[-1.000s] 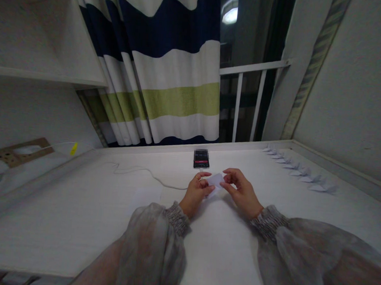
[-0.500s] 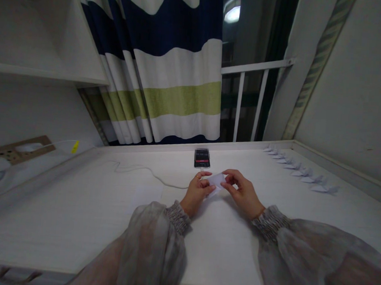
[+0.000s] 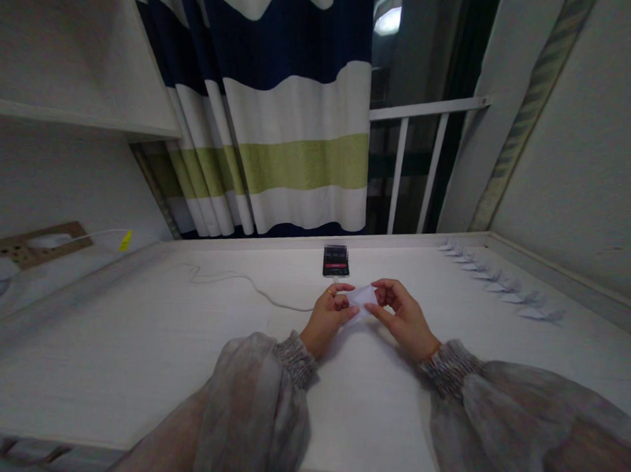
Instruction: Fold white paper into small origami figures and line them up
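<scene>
White paper [image 3: 364,294] is between the hands, above the desk [image 3: 126,360]; left hand [image 3: 324,320] pinches its left side, right hand [image 3: 403,323] its right; at left, a power strip [image 3: 26,254] holds white plugs [image 3: 51,240]; far right, folded papers [image 3: 491,286] form a row.

A curtain [image 3: 298,164] striped white, navy and green is hanging beside a dark window [image 3: 420,57], where a light [image 3: 388,21] is glowing above white rails [image 3: 430,109]. Below, a white worktop [image 3: 126,367] is running towards a pale wall [image 3: 609,154] at right; a shelf [image 3: 77,120] is jutting out upper left.
</scene>
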Action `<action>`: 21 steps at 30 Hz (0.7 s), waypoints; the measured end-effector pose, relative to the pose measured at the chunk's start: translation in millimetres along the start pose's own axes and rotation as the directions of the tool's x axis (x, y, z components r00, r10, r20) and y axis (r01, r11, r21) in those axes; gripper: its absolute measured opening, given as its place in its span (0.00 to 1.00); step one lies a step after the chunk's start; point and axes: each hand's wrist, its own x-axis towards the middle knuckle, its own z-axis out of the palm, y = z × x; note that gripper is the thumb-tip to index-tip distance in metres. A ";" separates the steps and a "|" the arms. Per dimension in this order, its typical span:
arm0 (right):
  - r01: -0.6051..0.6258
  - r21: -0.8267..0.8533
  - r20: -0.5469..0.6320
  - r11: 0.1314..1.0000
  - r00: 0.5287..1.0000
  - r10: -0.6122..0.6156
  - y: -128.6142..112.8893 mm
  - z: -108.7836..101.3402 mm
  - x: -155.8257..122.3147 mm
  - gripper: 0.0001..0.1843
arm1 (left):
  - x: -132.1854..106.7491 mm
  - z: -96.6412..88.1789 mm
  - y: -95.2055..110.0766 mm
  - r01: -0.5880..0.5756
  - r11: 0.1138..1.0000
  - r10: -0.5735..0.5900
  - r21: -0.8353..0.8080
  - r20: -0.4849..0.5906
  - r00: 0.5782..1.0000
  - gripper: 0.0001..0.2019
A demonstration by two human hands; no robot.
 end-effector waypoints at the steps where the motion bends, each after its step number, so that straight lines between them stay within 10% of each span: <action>1: 0.004 -0.004 0.002 1.000 1.000 -0.004 0.2 0.0 0.0 0.16 | -0.1 0.1 0.1 -0.004 1.000 0.004 -0.001 0.002 1.000 0.22; 13: -0.030 -0.132 -0.048 0.991 0.999 0.024 -3.2 -1.6 1.3 0.10 | -1.1 0.8 -0.4 -0.039 0.996 0.040 0.081 -0.011 0.999 0.20; 21: -0.062 0.073 -0.046 0.995 0.997 0.065 -5.9 0.5 3.5 0.15 | -1.4 1.1 0.8 -0.023 0.999 0.023 0.043 -0.004 1.000 0.21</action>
